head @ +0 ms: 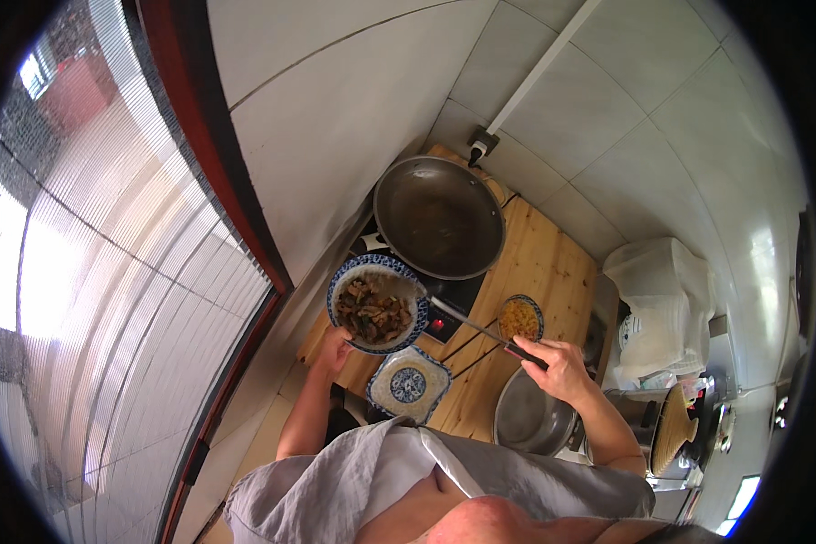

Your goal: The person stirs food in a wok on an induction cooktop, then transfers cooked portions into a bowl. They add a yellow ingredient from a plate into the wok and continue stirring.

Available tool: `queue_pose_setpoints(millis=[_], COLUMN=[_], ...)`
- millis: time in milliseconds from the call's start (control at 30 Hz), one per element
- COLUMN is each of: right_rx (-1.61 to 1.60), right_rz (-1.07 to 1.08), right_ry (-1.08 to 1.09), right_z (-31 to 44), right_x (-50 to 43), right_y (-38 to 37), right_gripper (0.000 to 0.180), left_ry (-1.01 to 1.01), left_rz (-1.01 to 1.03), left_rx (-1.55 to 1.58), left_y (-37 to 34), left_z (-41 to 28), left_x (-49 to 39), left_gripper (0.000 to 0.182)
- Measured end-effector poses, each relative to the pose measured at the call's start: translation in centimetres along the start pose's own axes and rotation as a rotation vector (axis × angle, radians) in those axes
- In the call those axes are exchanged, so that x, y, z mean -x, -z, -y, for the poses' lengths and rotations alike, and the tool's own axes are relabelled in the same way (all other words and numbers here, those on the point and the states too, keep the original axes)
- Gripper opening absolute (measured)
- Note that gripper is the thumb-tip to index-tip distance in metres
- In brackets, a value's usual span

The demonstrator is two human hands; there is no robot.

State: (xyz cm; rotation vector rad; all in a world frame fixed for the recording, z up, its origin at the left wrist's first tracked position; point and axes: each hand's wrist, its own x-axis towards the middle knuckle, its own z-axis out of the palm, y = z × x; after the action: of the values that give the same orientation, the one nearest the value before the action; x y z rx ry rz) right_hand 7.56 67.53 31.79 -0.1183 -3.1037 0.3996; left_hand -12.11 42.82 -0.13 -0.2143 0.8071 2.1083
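Observation:
My left hand (336, 351) grips the rim of a blue-and-white patterned bowl (377, 304) with cooked meat pieces and some greens in it. In my right hand (559, 367) is the dark handle of a metal cooking utensil (472, 321), its head over the bowl's right side. Just beyond the bowl, a large dark wok (439, 217) rests on a black induction cooker (457, 294) with a red light lit. A square patterned plate (409, 385) lies nearer to me. To the right of the cooker stands a small bowl of chopped yellow food (521, 319).
A pair of dark chopsticks (474, 348) lies on the wooden table (551, 251). A metal basin (534, 412) stands by my right forearm. Tiled walls close in behind the table, with a plug and socket (481, 145). At the right are a covered stack (659, 306) and a woven lid (673, 430).

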Motion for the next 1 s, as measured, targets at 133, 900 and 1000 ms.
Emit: queue_pose_setpoints(millis=[133,900,1000], right_rx=[-0.466,-0.654,-0.761], right_rz=[0.311,0.402,0.301], right_ry=[-0.379,-0.654,-0.632], right_z=[-3.1,-17.5,-17.7], right_x=[0.4,-9.6,-11.8], right_y=[0.3,-5.5,-9.4], right_gripper=[0.042,0.046,0.046], left_ry=[0.001,-0.029,-0.036], left_rz=[0.0,0.066,0.107], left_rx=[-0.017,0.033,0.028], left_y=[0.2,-0.1,-0.7], left_z=[-0.3,-0.2,-1.0], left_x=[-0.2,-0.5,-0.1], left_gripper=[0.02,0.051,0.054])
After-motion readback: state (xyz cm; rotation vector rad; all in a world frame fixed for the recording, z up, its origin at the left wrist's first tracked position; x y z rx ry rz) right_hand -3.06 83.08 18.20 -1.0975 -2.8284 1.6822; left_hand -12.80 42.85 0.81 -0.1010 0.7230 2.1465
